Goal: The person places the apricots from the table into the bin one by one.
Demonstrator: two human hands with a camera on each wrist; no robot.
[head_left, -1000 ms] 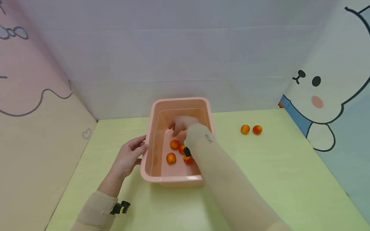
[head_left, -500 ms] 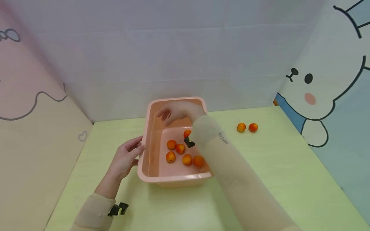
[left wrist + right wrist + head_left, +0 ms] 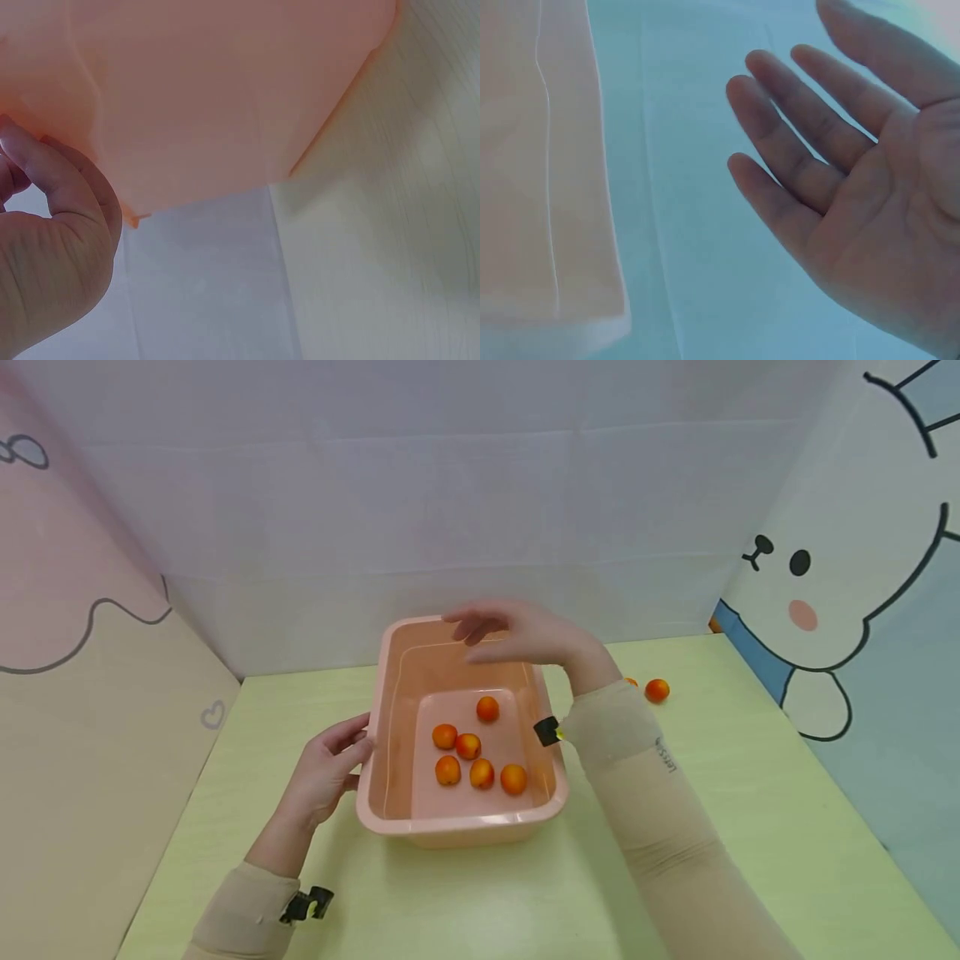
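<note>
A pink plastic basin [image 3: 461,827] stands on the table in the head view, tilted a little. Several small round orange-red fruits [image 3: 468,746] lie apart or touching on its floor. My left hand [image 3: 326,768] grips the basin's left rim; the left wrist view has its curled fingers [image 3: 71,180] at the basin wall. Above the basin's far right corner hovers my right hand [image 3: 525,631]. It holds nothing: in the right wrist view the palm [image 3: 885,202] is bare and the fingers are spread and nearly straight.
To the right of the basin lie two more fruits, one orange-red fruit [image 3: 657,691] in full and one partly behind the right wrist. A pale wall [image 3: 480,527] closes off the back of the light green table [image 3: 750,827]. Printed panels [image 3: 847,610] flank both sides.
My right hand has risen out of the basin and moved right, uncovering the fruits inside. It now partly covers one fruit on the table. The left hand keeps its place at the rim.
</note>
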